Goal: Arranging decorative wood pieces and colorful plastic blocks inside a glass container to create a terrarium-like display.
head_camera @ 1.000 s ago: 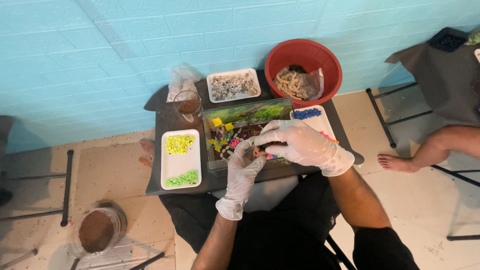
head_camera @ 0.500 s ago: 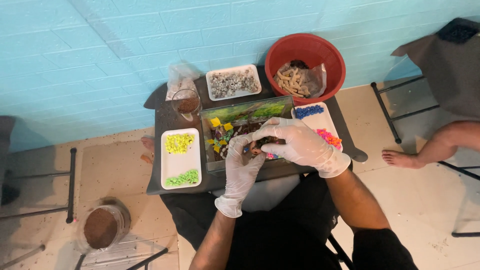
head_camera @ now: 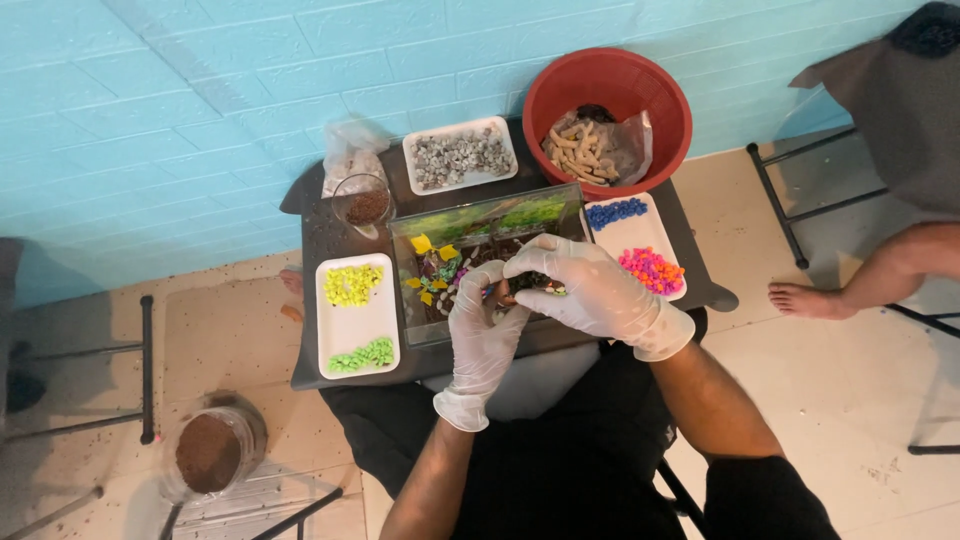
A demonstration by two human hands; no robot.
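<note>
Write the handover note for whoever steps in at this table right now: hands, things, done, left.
Left hand, gloved: inside the small glass tank, fingers curled; whether it grips anything, I cannot tell.
Right hand, gloved: over the tank, fingers bent onto a dark piece.
Done: yellow and mixed pebbles lie in the tank.
Left: yellow and green pebbles on the left tray, blue and pink on the right tray.

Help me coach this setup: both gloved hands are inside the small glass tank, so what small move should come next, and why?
Probably press the dark piece down into place. The left hand and right hand meet over it inside the small glass tank, beside the yellow ornaments, and it appears still pinched rather than set. What the piece is cannot be told.
</note>
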